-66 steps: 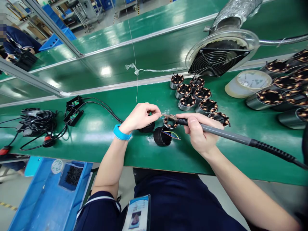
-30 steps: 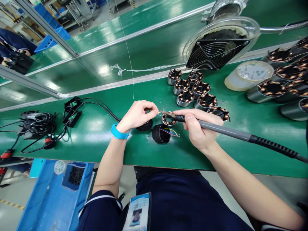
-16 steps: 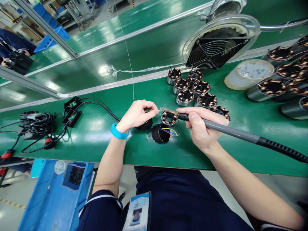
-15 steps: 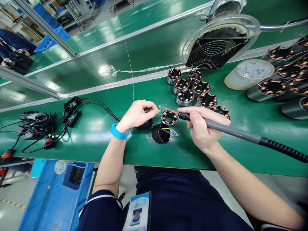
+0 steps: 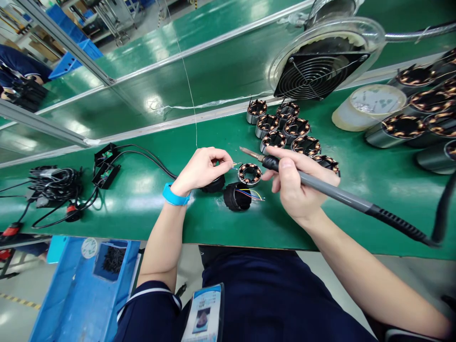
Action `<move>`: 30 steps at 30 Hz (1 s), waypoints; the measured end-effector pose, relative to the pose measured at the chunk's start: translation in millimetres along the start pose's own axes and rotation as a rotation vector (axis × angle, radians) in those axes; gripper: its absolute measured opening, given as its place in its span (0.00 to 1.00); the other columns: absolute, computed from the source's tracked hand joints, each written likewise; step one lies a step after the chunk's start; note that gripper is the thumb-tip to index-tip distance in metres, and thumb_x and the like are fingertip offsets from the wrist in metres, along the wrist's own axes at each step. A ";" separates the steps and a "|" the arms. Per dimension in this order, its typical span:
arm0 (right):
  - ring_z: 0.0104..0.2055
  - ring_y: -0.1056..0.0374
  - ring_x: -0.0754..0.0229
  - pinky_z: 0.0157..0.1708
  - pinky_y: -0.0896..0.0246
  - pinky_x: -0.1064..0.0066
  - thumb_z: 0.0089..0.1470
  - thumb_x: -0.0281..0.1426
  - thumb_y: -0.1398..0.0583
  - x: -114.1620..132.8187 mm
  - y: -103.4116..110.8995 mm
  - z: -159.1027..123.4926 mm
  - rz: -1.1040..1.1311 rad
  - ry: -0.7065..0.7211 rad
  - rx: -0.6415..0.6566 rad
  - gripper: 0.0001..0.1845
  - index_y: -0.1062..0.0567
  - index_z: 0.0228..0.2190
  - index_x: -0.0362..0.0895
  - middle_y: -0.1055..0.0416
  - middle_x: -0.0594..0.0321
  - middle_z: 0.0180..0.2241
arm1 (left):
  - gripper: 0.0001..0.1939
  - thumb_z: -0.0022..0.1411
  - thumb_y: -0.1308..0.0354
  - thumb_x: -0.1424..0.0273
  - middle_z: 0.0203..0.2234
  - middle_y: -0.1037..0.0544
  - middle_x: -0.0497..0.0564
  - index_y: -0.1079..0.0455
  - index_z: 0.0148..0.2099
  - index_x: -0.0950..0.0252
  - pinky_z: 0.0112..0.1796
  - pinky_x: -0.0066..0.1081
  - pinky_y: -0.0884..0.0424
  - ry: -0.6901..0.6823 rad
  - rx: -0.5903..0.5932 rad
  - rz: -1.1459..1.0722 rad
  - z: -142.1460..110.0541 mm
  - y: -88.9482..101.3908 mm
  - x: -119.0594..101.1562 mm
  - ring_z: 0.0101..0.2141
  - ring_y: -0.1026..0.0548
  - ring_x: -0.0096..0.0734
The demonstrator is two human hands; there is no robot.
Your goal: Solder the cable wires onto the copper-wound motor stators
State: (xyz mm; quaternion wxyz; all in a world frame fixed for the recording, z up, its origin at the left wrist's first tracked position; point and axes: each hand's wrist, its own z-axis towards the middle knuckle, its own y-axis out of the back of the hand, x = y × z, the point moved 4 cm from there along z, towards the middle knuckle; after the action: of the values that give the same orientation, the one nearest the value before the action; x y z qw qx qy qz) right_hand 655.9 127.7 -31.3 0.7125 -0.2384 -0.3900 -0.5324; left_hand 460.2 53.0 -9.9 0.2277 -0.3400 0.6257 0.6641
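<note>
My left hand [image 5: 208,167] is closed in a pinch. Short thin coloured wires [image 5: 235,165] poke out past its fingertips. Under that hand sits a black round housing [image 5: 214,185], partly covered by it. A fine solder wire [image 5: 190,90] hangs from above and runs down behind the hand; its lower end is hidden. My right hand [image 5: 299,185] grips a soldering iron [image 5: 320,185], its tip raised and pointing left, apart from the wires. Between the hands stands a copper-wound stator [image 5: 250,174]. Nearer to me lies another black housing [image 5: 237,197] with coloured leads.
Several stators [image 5: 297,127] stand behind my right hand, and larger ones [image 5: 404,127] at the far right. A fan [image 5: 315,76] on a duct faces the bench. Coiled black cables [image 5: 55,183] lie left. A blue bin [image 5: 85,285] is below the bench edge.
The soldering iron has lifted away from the wire ends, its tip now higher and angled up. Its cord has swung into view at right. My left hand has barely moved.
</note>
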 end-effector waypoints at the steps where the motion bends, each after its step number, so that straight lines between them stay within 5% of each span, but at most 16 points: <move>1: 0.20 0.29 0.64 0.21 0.30 0.70 0.68 0.32 0.42 -0.2 -1.1 -0.3 0.004 -0.009 0.004 0.13 0.19 0.49 0.51 0.25 0.69 0.23 | 0.09 0.61 0.43 0.71 0.31 0.19 0.47 0.21 0.33 0.64 0.34 0.27 0.34 0.001 0.000 -0.001 0.1 0.0 0.0 0.32 0.26 0.26; 6: 0.19 0.31 0.65 0.18 0.34 0.70 0.68 0.33 0.42 1.9 -5.9 0.7 -0.005 -0.021 0.045 0.14 0.20 0.51 0.53 0.22 0.67 0.28 | 0.08 0.61 0.42 0.72 0.30 0.19 0.47 0.21 0.33 0.64 0.33 0.27 0.34 -0.008 -0.006 0.007 0.8 0.1 -0.7 0.30 0.27 0.25; 14: 0.27 0.30 0.60 0.40 0.28 0.60 0.68 0.30 0.42 8.0 -10.9 7.7 -0.122 0.139 0.117 0.14 0.22 0.52 0.52 0.26 0.64 0.30 | 0.08 0.61 0.43 0.72 0.29 0.20 0.47 0.21 0.32 0.64 0.33 0.27 0.33 -0.008 -0.006 0.009 0.4 0.3 -2.5 0.31 0.27 0.26; 24: 0.43 0.28 0.55 0.48 0.28 0.59 0.64 0.25 0.41 0.2 -28.1 11.6 -0.082 0.196 0.288 0.27 0.32 0.62 0.53 0.28 0.61 0.39 | 0.09 0.62 0.44 0.72 0.30 0.19 0.47 0.22 0.33 0.64 0.37 0.29 0.34 -0.030 0.017 0.059 -2.5 0.5 -7.7 0.34 0.26 0.28; 30: 0.44 0.28 0.55 0.51 0.27 0.58 0.63 0.25 0.42 -3.7 -36.3 8.2 -0.088 0.198 0.382 0.29 0.34 0.63 0.54 0.30 0.59 0.44 | 0.11 0.66 0.44 0.68 0.27 0.22 0.47 0.24 0.32 0.63 0.35 0.32 0.37 -0.064 0.033 0.132 -11.0 0.2 -17.9 0.33 0.30 0.31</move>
State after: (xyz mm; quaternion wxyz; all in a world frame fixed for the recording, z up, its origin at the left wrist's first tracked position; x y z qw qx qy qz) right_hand 618.6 124.4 -32.3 0.7555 -0.0285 -0.4220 -0.5004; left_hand 473.8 44.3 3.6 0.2090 -0.2727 0.6500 0.6778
